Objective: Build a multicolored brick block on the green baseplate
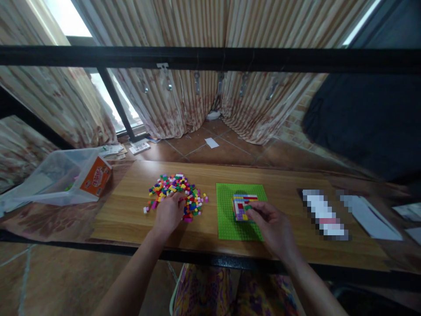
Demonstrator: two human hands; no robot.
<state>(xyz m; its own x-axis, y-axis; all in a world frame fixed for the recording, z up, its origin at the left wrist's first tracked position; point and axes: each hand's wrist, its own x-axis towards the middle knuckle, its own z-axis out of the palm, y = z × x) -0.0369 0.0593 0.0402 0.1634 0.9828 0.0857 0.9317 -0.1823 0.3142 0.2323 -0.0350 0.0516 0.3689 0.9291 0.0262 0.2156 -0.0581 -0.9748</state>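
Note:
A loose pile of small coloured building bricks (171, 184) lies on the wooden board, left of centre. My left hand (170, 213) reaches into its near side with fingers pinched; what sits between the fingertips is hidden. To the right, a green baseplate (225, 224) lies flat, bearing a low block of built-up bricks (239, 210) in white, red, purple, yellow and blue. Over the right side of that block, my right hand (272, 224) pinches a small green brick (248, 207). Whether this brick touches the block I cannot tell.
A clear plastic bin (66, 175) with an orange label stands tilted at the left. On the right lie a blurred-out flat object (324, 215) and a white sheet (375, 217). A black bar (210, 57) crosses beyond the wooden board (125, 197), before striped curtains.

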